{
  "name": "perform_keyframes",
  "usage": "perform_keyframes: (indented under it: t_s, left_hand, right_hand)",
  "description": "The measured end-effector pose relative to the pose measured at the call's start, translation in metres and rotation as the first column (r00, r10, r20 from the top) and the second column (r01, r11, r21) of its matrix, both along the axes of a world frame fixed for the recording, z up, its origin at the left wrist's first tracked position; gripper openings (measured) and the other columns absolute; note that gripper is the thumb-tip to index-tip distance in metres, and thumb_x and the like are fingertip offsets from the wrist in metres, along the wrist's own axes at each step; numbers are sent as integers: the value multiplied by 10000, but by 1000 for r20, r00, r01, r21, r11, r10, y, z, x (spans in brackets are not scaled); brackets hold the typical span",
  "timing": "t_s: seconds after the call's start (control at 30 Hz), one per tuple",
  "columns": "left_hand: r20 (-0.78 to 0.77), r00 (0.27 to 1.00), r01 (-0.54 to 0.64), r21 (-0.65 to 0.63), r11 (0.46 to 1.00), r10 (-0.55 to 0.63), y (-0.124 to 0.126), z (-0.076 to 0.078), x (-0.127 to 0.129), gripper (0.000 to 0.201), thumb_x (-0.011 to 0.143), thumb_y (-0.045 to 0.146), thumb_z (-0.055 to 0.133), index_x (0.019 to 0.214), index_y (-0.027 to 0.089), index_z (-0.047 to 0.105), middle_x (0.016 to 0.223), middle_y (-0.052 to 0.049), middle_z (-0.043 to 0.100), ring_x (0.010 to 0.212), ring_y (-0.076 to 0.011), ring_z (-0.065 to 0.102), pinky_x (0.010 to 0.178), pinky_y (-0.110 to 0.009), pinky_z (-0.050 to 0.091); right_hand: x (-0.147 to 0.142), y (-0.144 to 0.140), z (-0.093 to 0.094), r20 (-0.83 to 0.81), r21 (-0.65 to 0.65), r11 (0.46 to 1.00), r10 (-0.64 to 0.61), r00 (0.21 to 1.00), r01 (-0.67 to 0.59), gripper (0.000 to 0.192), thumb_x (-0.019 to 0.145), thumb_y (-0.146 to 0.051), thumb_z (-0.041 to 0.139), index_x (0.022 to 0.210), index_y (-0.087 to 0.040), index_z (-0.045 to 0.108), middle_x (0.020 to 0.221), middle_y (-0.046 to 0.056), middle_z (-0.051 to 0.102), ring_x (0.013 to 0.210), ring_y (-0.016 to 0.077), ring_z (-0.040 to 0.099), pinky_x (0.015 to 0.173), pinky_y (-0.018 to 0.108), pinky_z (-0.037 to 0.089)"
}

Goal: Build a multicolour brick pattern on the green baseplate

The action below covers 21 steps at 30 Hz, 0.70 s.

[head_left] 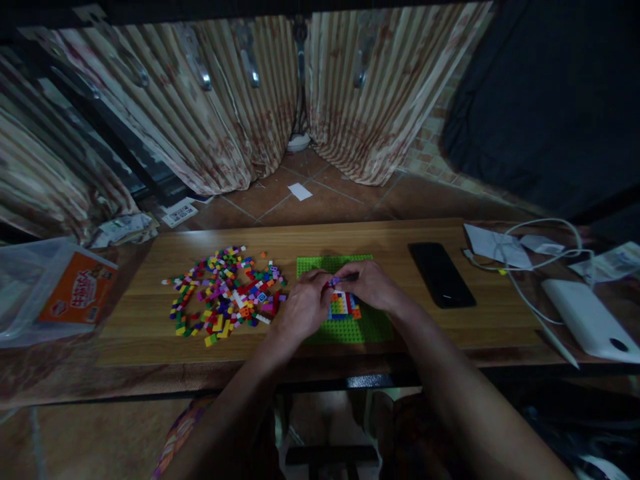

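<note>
A green studded baseplate point(370, 327) lies on the wooden board, with a block of red, yellow, white, blue and orange toy bricks point(343, 305) built on it. Over the upper part of that build, my left hand point(306, 301) and my right hand point(371, 285) meet fingertip to fingertip. Between them shows a small purple toy brick point(333, 282), pinched from both sides. The fingers of both hands are closed and partly hide the plate. Whether the purple brick touches the build I cannot tell. Left of my left hand spreads a pile of loose, mixed-colour bricks point(235, 290).
A black phone point(441, 275) lies on the wooden board point(400, 233), right of the plate. Further right are a white power bank point(590, 320), a white cable point(540, 267) and papers point(497, 245). A clear plastic box point(30, 267) with an orange label stands at the left.
</note>
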State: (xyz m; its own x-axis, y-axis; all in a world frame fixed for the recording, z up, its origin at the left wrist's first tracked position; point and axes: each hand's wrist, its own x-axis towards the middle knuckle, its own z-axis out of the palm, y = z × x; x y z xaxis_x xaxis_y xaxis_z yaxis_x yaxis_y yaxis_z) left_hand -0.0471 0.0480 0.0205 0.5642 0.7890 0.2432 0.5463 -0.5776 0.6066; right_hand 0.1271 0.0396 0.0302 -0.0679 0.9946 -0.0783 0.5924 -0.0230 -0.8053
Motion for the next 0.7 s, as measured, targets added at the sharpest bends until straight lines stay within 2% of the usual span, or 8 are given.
perform_keyframes:
  t_s: [0.13, 0.23, 0.33, 0.47, 0.57, 0.7]
  left_hand:
    - [-25, 1000, 9, 7, 1000, -8, 0, -1, -1, 247, 875, 132, 463, 1051, 200, 622, 1050, -63, 642, 1019, -195, 589, 941, -337, 476]
    - [-52, 999, -8, 21, 1000, 9, -1, 0, -3, 254, 883, 146, 457, 1080, 188, 611, 1062, -70, 645, 1021, -199, 590, 939, -342, 481]
    - [-75, 996, -45, 31, 999, 47, -2, 1, -5, 270, 885, 166, 463, 1117, 175, 600, 1110, -75, 644, 1054, -201, 589, 959, -346, 479]
    - [-91, 989, -112, 22, 993, 114, 7, 8, -16, 294, 878, 189, 484, 1144, 165, 607, 1147, -84, 646, 1064, -201, 604, 964, -330, 478]
    - [-75, 972, -223, -5, 975, 222, 20, 18, -36, 283, 878, 183, 474, 1109, 160, 635, 1087, -84, 684, 993, -189, 637, 917, -298, 490]
    - [-61, 934, -352, -4, 936, 351, 34, 30, -72, 266, 873, 174, 447, 1021, 157, 668, 961, -70, 714, 889, -171, 651, 842, -268, 489]
  right_hand:
    - [7, 0, -9, -70, -22, 999, 28, 997, -30, 123, 728, -242, 686, 831, -196, 736, 769, 9, 725, 729, 170, 657, 665, 287, 500]
    - [14, -2, -15, -109, -1, 999, 41, 993, -41, 253, 716, -301, 715, 947, -197, 722, 877, 26, 733, 806, 189, 670, 719, 311, 518]
    - [20, -6, -15, -106, 50, 998, -44, 993, 49, 373, 717, -363, 718, 1051, -199, 692, 1013, 57, 723, 900, 211, 670, 798, 351, 518]
    - [24, -7, -7, -44, 164, 957, -234, 971, 239, 282, 785, -401, 622, 942, -187, 719, 933, 70, 738, 861, 222, 677, 802, 374, 513]
    - [19, -8, -3, -72, 260, 906, -328, 942, 335, 265, 800, -414, 596, 858, -189, 723, 877, 65, 742, 830, 225, 680, 774, 366, 518]
    - [2, -11, 0, -112, 344, 865, -349, 930, 366, 268, 823, -429, 585, 849, -198, 717, 876, 54, 741, 827, 218, 680, 771, 349, 516]
